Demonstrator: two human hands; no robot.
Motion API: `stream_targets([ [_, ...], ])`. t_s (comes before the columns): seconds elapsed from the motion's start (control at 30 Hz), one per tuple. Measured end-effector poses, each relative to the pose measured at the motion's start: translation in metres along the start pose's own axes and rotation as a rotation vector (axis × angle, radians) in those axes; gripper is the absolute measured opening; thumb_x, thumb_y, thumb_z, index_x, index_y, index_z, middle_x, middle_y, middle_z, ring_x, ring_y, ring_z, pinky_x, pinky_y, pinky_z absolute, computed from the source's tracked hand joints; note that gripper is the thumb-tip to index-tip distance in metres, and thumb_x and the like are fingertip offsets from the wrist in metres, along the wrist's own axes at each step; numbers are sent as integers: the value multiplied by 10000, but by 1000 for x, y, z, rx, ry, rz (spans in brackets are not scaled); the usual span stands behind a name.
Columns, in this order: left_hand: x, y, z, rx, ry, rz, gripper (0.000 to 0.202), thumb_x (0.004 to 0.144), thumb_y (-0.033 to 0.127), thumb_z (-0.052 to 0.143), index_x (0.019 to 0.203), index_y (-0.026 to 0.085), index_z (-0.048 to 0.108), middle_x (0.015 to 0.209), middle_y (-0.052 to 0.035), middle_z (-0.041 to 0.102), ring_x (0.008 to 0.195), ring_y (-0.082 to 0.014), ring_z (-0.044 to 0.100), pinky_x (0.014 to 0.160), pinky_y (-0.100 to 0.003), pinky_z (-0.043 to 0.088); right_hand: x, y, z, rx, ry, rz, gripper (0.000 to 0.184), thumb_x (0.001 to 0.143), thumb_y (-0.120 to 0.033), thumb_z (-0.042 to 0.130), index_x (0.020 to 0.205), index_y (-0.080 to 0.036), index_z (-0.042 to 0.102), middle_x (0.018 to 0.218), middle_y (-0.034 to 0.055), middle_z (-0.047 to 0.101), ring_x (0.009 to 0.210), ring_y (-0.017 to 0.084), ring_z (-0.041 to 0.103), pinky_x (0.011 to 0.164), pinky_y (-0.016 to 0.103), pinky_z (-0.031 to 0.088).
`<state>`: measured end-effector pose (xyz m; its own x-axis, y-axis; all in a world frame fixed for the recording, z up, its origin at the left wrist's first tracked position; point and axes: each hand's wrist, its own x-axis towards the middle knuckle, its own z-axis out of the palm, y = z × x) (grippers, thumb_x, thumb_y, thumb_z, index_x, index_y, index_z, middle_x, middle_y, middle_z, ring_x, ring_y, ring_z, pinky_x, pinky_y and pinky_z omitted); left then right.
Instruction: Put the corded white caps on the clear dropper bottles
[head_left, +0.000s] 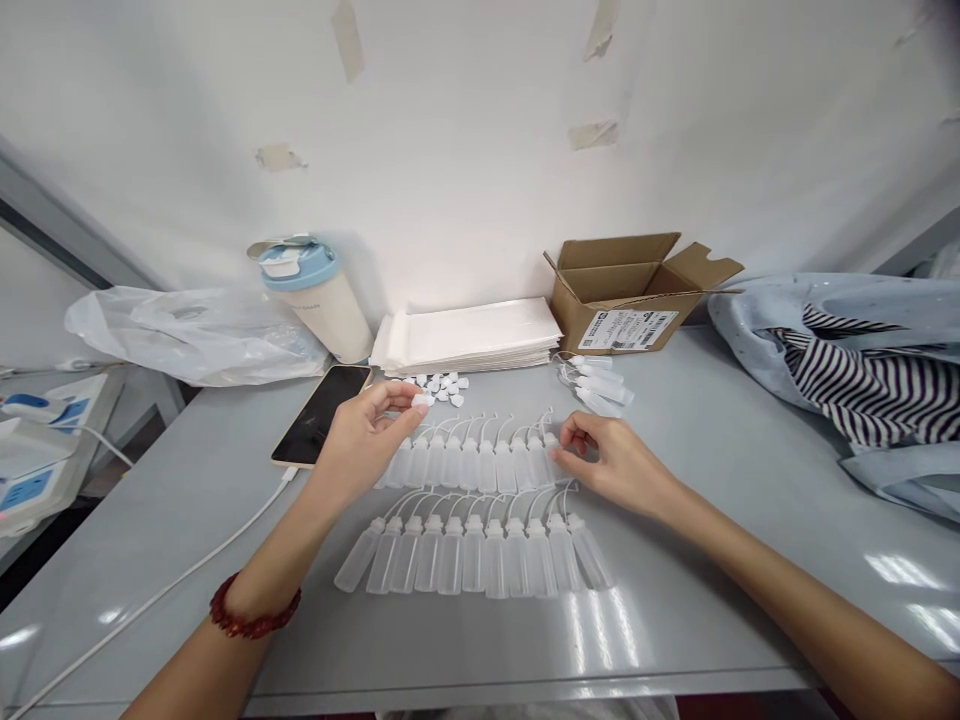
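Between the thumb and fingers of my left hand (373, 435) is a small white cap (423, 400), held above the left end of the back row. A pile of similar white caps (448, 386) lies just behind it. My right hand (611, 460) has its thumb and curled fingers at the rightmost bottle (551, 458) of the back row, apparently pinching it. The back row of translucent squeeze bottles (486, 468) lies side by side with thin tubes pointing away from me. Nearer to me lies a front row of several such bottles (473, 560), their tubes bent to the right.
A few more bottles (602, 380) lie before an open cardboard box (622, 300). White envelopes (472, 335) are stacked at the back. To the left are a tumbler (322, 300), a phone (319, 420) on a cable (187, 575) and a plastic bag (195, 335). Clothing (847, 350) lies at right.
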<state>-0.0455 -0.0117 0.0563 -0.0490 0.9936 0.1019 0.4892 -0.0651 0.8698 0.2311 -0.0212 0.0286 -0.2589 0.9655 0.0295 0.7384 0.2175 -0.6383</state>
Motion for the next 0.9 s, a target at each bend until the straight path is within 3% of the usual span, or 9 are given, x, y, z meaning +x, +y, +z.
stream_targets([
  [0.33,-6,-2,6,36,-60,28,324,782,448,621,954,177,663,928,-61,653,901,-219,611,702,-297,514,3,6,3,-80,-10,63,200,771,-312,545,611,-203,493,559,-15,517,522,143,462,514,267,321],
  [0.6,-13,14,11,105,-120,29,311,801,443,602,949,181,682,884,-48,677,826,-200,622,712,-287,508,4,6,2,-27,10,55,231,824,-353,510,662,-188,521,603,3,546,557,149,473,536,280,346],
  [0.77,-21,18,15,40,-239,-9,307,832,435,588,1006,208,699,910,-35,687,806,-180,614,724,-274,501,-2,-6,-7,290,36,12,247,866,-390,510,741,-182,553,720,15,557,692,161,513,569,258,376],
  [0.9,-33,23,24,-59,-410,-10,289,862,415,567,1028,221,700,922,-27,679,787,-161,602,703,-256,496,-10,-12,-12,786,-286,12,265,911,-373,475,796,-167,594,698,10,594,661,152,569,676,291,435],
])
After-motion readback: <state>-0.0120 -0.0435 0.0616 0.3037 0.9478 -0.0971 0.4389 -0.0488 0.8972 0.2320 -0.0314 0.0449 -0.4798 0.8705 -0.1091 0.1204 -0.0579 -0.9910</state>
